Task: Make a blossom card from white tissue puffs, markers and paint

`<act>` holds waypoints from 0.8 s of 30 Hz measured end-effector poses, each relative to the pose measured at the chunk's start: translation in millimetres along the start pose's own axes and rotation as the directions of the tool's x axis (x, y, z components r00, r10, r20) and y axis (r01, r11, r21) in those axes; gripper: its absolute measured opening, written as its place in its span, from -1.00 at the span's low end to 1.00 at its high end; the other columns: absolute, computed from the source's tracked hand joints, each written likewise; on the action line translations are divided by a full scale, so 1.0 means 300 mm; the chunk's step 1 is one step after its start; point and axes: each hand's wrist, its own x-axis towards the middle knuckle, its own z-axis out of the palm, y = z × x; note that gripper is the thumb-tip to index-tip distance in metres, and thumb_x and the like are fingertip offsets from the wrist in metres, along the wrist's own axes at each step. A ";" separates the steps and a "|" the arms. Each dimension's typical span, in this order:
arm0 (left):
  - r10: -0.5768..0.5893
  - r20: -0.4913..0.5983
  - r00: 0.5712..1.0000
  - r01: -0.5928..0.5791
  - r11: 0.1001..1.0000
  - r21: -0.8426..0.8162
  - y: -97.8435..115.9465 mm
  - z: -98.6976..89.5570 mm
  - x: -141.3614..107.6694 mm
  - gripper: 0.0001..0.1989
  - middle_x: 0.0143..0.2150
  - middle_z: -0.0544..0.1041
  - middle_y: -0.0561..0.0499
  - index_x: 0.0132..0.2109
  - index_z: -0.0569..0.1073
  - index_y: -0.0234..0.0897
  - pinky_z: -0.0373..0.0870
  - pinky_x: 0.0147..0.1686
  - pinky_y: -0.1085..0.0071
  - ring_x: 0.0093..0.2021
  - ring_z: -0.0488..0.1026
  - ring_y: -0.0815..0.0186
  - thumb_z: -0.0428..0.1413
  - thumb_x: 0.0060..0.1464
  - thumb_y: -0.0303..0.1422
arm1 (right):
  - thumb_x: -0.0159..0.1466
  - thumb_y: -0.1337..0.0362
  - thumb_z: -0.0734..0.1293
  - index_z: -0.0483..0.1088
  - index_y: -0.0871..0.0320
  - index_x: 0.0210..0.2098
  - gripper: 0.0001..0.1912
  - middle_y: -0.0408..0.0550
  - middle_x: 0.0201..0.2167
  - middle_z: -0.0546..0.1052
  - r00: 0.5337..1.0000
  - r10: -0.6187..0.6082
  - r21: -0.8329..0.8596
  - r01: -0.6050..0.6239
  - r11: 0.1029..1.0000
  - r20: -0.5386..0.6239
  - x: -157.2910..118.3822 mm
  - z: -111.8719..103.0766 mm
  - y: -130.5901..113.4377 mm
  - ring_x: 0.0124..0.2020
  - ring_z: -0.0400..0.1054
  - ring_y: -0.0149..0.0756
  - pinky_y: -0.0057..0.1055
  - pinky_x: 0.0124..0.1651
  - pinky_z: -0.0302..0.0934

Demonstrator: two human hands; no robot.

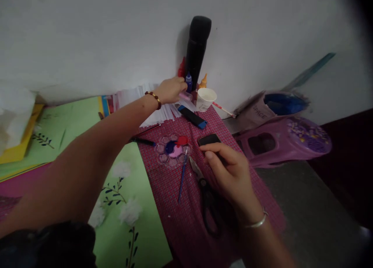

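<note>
My left hand (171, 90) reaches across to the back of the table, its fingers closed at a pale pink bottle (186, 96). Beside it stand a blue paint bottle (189, 83), a red one (181, 68) and an orange one (203, 81). Over the scissors (208, 204) hovers my right hand (230, 170), thumb and forefinger brought close together; whatever lies between them is too small to make out. A clear flower-shaped palette (163, 158) holds blue, pink and red paint. The blue paintbrush (182, 178) rests with its tip on the palette's edge.
Green paper (151, 221) with painted twigs and white puffs covers the left side. White paper strips (163, 115), a blue-black cutter (192, 116), a phone (209, 139), a paper cup (206, 98) and a tall black bottle (196, 50) are nearby. A purple stool (279, 143) stands right.
</note>
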 end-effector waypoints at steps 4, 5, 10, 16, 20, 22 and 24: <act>0.030 -0.016 0.999 -0.029 0.996 0.090 0.000 -0.028 -0.038 -0.70 -0.06 0.50 -0.14 -0.02 0.43 -0.38 0.23 -0.13 0.33 -0.06 0.36 0.19 0.13 0.07 -0.44 | 0.36 0.32 0.26 0.50 0.05 -0.18 -0.84 -0.21 -0.33 0.57 1.000 0.001 -0.021 -0.001 1.000 -0.004 0.009 0.008 0.011 -0.35 0.42 -0.46 -0.50 -0.29 0.25; 0.033 -0.014 0.999 -0.031 0.993 0.112 0.001 -0.028 -0.043 -0.71 -0.08 0.51 -0.13 -0.01 0.42 -0.38 0.22 -0.14 0.33 -0.08 0.35 0.21 0.11 0.09 -0.46 | 0.36 0.32 0.26 0.50 0.05 -0.18 -0.84 -0.21 -0.33 0.57 1.000 0.001 -0.027 -0.001 1.000 -0.002 0.011 0.011 0.014 -0.35 0.42 -0.46 -0.50 -0.29 0.25; 0.069 -0.034 0.997 -0.061 0.978 0.200 -0.014 0.000 -0.041 -0.75 -0.10 0.53 -0.17 -0.03 0.43 -0.37 0.19 -0.11 0.25 -0.05 0.36 0.15 -0.05 0.19 -0.55 | 0.36 0.32 0.25 0.49 0.06 -0.18 -0.83 -0.19 -0.33 0.58 1.000 -0.023 -0.058 0.023 0.998 0.002 0.017 0.014 0.019 -0.33 0.44 -0.44 -0.49 -0.25 0.27; 0.033 -0.059 0.998 -0.018 0.969 0.247 -0.071 0.019 -0.032 -0.70 -0.12 0.53 -0.21 -0.08 0.48 -0.35 0.19 -0.06 0.18 0.00 0.36 0.07 -0.12 0.22 -0.54 | 0.36 0.32 0.25 0.49 0.06 -0.16 -0.83 -0.17 -0.32 0.59 0.997 -0.066 -0.064 0.069 0.996 0.043 0.013 0.001 0.009 -0.31 0.46 -0.42 -0.48 -0.22 0.28; -0.032 -0.053 0.998 0.043 0.976 0.215 -0.047 -0.019 -0.055 -0.70 -0.09 0.52 -0.23 -0.02 0.47 -0.37 0.20 -0.02 0.17 0.03 0.35 0.04 -0.08 0.19 -0.51 | 0.35 0.30 0.24 0.50 0.08 -0.18 -0.81 -0.13 -0.30 0.59 1.000 0.009 -0.067 -0.009 0.998 -0.003 0.015 -0.006 0.012 -0.30 0.46 -0.38 -0.43 -0.23 0.27; -0.046 -0.056 0.997 0.054 0.987 0.154 0.013 -0.063 -0.086 -0.70 -0.04 0.51 -0.23 0.01 0.46 -0.36 0.20 0.00 0.17 0.06 0.34 0.02 -0.01 0.17 -0.45 | 0.34 0.28 0.24 0.51 0.09 -0.19 -0.81 -0.13 -0.36 0.57 0.993 0.099 -0.052 -0.103 0.993 -0.061 0.020 -0.007 0.020 -0.36 0.43 -0.38 -0.42 -0.28 0.25; -0.041 -0.060 0.997 0.044 0.998 0.043 0.104 -0.120 -0.127 -0.69 -0.03 0.51 -0.17 0.02 0.47 -0.33 0.21 0.02 0.19 0.05 0.35 0.05 0.06 0.14 -0.36 | 0.33 0.26 0.24 0.51 0.11 -0.19 -0.80 -0.15 -0.45 0.53 0.978 0.182 -0.025 -0.185 0.982 -0.102 0.027 -0.004 0.030 -0.45 0.37 -0.39 -0.43 -0.36 0.21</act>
